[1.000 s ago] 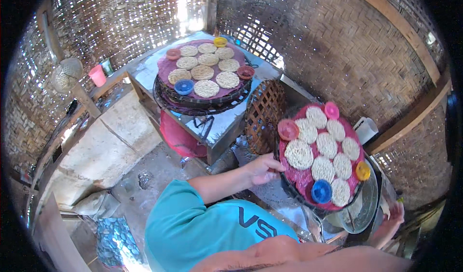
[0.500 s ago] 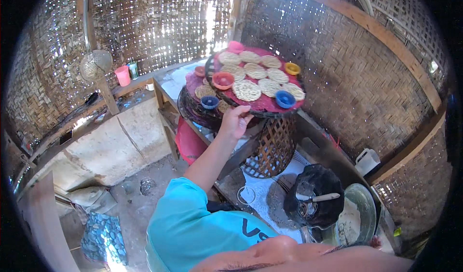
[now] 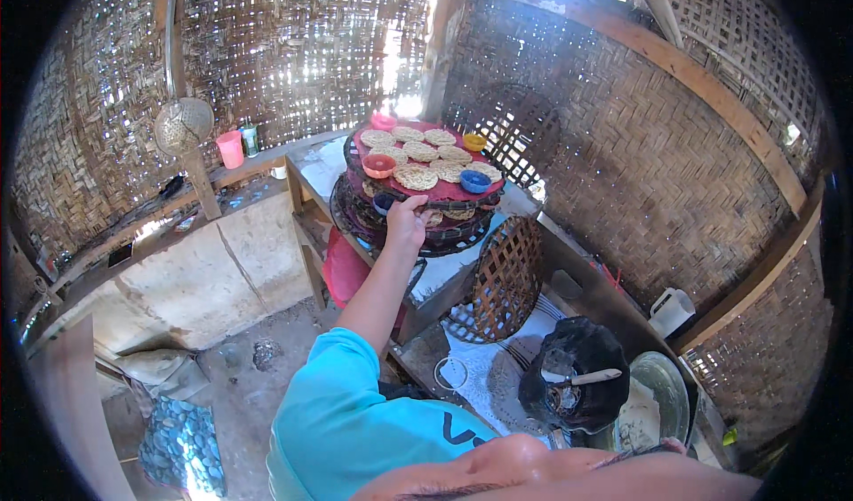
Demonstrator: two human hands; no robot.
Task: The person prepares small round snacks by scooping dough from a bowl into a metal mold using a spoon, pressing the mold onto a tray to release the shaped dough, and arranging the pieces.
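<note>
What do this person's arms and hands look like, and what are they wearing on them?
Only one arm shows clearly: the left arm, bare from the short sleeve down to the left hand. There is no glove, watch or ring that I can make out. The sleeve belongs to a turquoise T-shirt with a dark printed mark on the front. The right hand is not in view.

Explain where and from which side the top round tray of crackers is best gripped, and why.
Grip the top tray at its near rim, coming from the person's side, where the left hand already pinches it. It is a flat, wide disc lying level on a stack of trays, loaded with crackers and small bowls, so probably only the edge is free.
</note>
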